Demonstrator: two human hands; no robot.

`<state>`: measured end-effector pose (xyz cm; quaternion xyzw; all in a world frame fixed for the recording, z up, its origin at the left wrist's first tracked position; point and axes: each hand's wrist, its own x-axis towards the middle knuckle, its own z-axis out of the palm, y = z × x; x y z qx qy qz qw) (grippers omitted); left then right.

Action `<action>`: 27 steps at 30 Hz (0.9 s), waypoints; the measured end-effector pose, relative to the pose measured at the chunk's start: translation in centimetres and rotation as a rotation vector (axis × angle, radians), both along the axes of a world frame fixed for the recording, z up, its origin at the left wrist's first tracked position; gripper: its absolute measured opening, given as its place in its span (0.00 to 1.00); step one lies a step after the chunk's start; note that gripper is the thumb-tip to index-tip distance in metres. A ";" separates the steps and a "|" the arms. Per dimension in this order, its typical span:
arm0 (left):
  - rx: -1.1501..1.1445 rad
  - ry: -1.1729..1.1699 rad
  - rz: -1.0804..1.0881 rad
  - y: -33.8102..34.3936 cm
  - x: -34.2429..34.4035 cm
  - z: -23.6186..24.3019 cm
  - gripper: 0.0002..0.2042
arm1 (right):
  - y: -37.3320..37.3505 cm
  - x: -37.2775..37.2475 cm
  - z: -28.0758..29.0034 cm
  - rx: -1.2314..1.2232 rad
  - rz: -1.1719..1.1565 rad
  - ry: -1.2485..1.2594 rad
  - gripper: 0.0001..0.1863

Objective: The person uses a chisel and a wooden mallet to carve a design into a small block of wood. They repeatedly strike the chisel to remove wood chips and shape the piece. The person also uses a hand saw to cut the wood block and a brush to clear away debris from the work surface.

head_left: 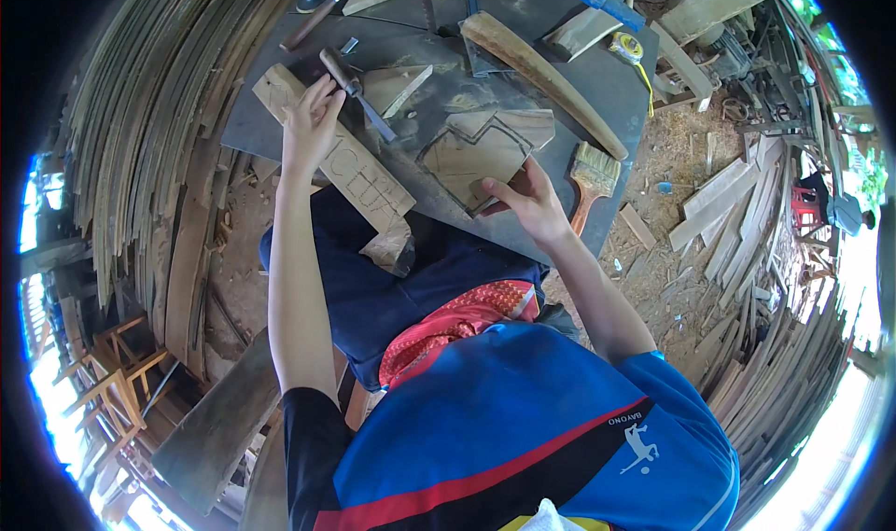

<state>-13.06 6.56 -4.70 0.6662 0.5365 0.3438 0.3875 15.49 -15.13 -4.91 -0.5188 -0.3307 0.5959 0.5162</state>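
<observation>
My right hand (537, 204) grips the lower edge of a flat wooden piece (476, 153) with dark outlines drawn on it, thumb on top. This piece is held over the dark tabletop (425, 78). At the left, my left hand (311, 120) is above a long wooden board (369, 181) with pencil marks. Its fingers are bent but apart, close beside the wooden handle of a chisel (345, 76); whether they touch it is unclear. The chisel blade points toward the marked piece. A curved wood offcut (389, 246) is at the board's near end, by my lap.
A long wooden club (546, 78), a paintbrush (593, 181) and a yellow tape measure (627, 48) are along the table's right side. Another wooden-handled tool (311, 22) lies far left. Stacked planks (168, 111) rise at left; timber (728, 195) and shavings cover the floor at right.
</observation>
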 end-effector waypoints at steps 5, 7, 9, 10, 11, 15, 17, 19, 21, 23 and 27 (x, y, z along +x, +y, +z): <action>0.249 0.159 -0.148 -8.0 3.6 4.5 0.25 | -0.4 -0.3 1.5 0.006 -0.045 0.076 0.28; 0.464 0.190 -0.209 -11.5 4.7 5.4 0.27 | -0.5 -0.7 1.8 0.007 -0.059 0.097 0.28; 0.556 0.282 -0.406 -14.3 5.5 7.0 0.36 | -0.4 -1.4 2.5 0.003 -0.068 0.118 0.28; 0.515 0.329 -0.431 -15.5 5.8 7.2 0.38 | -0.3 -1.9 2.9 -0.046 -0.061 0.069 0.28; 0.474 0.376 -0.456 -16.6 6.2 7.1 0.41 | -0.2 -2.3 3.4 -0.096 -0.056 0.020 0.28; 0.409 0.445 -0.462 -18.1 8.2 5.0 0.45 | 0.2 -3.1 2.5 -0.207 -0.043 -0.134 0.28; 0.421 0.431 -0.429 -18.2 8.7 4.0 0.44 | 0.3 -3.1 1.2 -0.138 -0.049 -0.148 0.28; 0.447 0.414 -0.406 -18.1 8.9 3.3 0.42 | 0.2 -3.1 0.6 -0.102 -0.046 -0.138 0.28; 0.457 0.417 -0.398 -18.2 8.8 2.7 0.40 | 0.1 -3.1 0.5 -0.091 -0.032 -0.103 0.28; 0.452 0.416 -0.401 -18.2 8.6 2.4 0.38 | -0.1 -3.1 0.9 -0.073 -0.032 -0.087 0.28; 0.434 0.403 -0.416 -18.4 8.6 2.3 0.37 | -0.5 -3.1 1.0 -0.104 -0.032 -0.013 0.29</action>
